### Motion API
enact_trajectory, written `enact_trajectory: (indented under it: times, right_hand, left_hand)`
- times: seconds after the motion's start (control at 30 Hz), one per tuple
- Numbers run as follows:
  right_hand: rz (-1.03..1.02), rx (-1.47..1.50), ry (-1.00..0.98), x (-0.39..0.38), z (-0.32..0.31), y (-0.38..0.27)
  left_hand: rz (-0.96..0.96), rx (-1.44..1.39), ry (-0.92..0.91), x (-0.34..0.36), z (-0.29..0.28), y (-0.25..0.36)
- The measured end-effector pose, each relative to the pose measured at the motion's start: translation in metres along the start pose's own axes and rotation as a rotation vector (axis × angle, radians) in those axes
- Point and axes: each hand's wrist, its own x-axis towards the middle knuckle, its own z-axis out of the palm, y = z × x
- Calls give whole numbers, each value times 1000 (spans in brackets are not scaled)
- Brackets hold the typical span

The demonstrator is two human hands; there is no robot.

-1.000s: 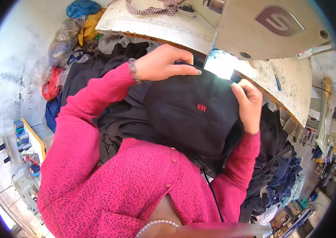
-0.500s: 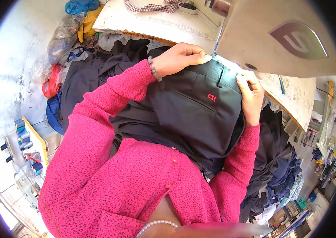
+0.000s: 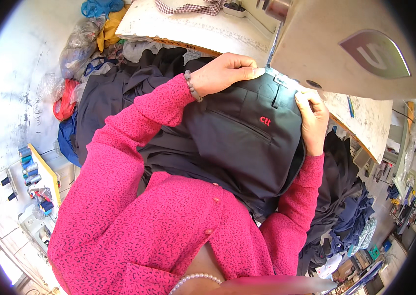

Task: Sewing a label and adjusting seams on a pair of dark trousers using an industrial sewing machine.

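Observation:
A pair of black trousers (image 3: pixel 232 132) spreads from my lap up to the sewing machine (image 3: pixel 335 49). Red embroidery (image 3: pixel 265 121), a slit pocket and a belt loop (image 3: pixel 277 97) show on them. With thumb against curled fingers, my left hand (image 3: pixel 227 73) pinches the waistband just left of the machine's lit needle area. At the other end of that stretch, my right hand (image 3: pixel 312 115) grips the waistband's edge between thumb and fingers. Small bright metal parts (image 3: pixel 280 79) sit over the waistband between my hands; glare hides their detail.
More dark cloth (image 3: pixel 114 103) heaps up on the left, and dark garments (image 3: pixel 348 206) pile at the right. A pale worktable (image 3: pixel 193 34) holds a checked strip (image 3: pixel 188 7) and a blue pen-like tool (image 3: pixel 350 106). Plastic bags (image 3: pixel 78 49) line the wall; thread spools (image 3: pixel 29 167) stand lower left.
The view has shifted slightly, with the machine a little farther right in it. Both hands keep their hold on the waistband, and the metal parts between them show more clearly.

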Motion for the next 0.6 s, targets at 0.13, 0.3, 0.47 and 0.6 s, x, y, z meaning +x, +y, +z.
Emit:
enact_trajectory:
  times: [0.13,0.3,0.47,0.6]
  right_hand:
    - [40,50,15,0,0,0]
    - [-34,27,59,3,0,5]
    - [-6,-35,81,2,1,3]
    - [-17,-63,79,-1,1,2]
  left_hand:
    - [-142,-83,-14,1,1,-1]
    - [-129,-133,3,0,-1,-5]
    - [-89,-233,-66,-2,-2,-12]
    - [-122,-250,-42,-3,0,-11]
